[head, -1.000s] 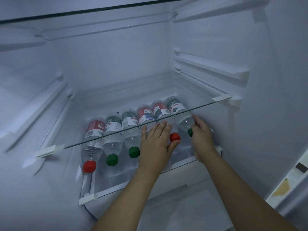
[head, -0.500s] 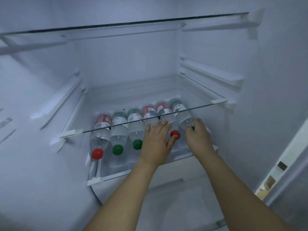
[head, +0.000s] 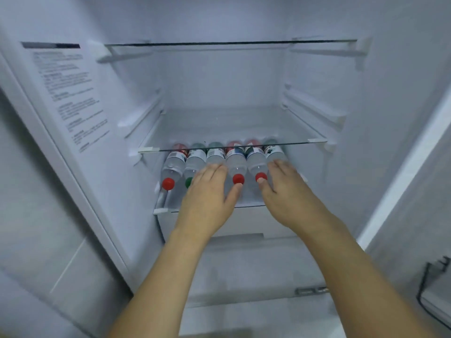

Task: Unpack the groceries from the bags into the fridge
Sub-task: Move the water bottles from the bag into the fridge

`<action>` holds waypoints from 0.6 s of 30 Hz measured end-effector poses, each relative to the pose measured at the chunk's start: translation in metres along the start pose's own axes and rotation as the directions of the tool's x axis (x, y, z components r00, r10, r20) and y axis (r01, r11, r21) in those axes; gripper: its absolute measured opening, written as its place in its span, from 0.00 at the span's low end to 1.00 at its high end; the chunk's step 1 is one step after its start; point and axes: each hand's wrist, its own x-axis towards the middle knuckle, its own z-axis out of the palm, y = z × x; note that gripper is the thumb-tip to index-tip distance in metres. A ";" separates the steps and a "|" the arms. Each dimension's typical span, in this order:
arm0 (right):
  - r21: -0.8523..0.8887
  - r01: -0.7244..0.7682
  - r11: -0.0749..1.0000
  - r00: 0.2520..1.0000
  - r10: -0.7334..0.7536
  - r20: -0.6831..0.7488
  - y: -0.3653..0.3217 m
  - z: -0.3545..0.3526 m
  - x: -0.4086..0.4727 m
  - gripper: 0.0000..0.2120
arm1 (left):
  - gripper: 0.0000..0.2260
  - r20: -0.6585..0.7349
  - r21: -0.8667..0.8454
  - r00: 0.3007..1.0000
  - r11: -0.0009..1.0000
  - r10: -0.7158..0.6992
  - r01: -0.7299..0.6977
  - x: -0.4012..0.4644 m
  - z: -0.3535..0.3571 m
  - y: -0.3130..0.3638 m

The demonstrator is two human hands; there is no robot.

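Several clear water bottles (head: 234,162) with red and green caps lie side by side on the fridge's lowest glass shelf (head: 251,203), caps toward me. My left hand (head: 207,193) lies flat with straight fingers over the green-capped bottles left of centre, its thumb by a red cap (head: 238,178). My right hand (head: 285,191) rests with straight fingers over the rightmost bottle, its thumb touching another red cap (head: 261,177). Neither hand grips a bottle.
A glass shelf (head: 234,147) sits just above the bottles, and another (head: 229,43) higher up. A white drawer front (head: 244,225) lies below the bottle shelf. The left fridge wall carries a printed label (head: 70,98). A dark wire object (head: 432,289) shows at right.
The view has pulled back and up, showing more of the fridge. My left hand has shifted left onto the green-capped bottles; both hands have drawn slightly toward the shelf's front.
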 end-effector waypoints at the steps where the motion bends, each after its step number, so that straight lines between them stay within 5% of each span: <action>1: -0.002 0.012 1.000 0.999 -0.012 0.035 -0.004 -0.002 -0.005 0.20 | 0.21 -0.015 0.004 1.000 1.000 -0.003 0.003 -0.007 -0.009 -0.001; 8: -0.140 0.011 0.990 0.984 0.014 0.175 -0.052 -0.008 -0.023 0.27 | 0.24 0.023 0.077 0.998 0.996 -0.057 0.055 -0.038 -0.047 -0.020; 18: -0.123 0.159 0.980 0.944 -0.114 0.309 -0.102 -0.014 -0.028 0.29 | 0.26 -0.031 0.197 0.987 0.968 -0.155 0.158 -0.072 -0.099 -0.029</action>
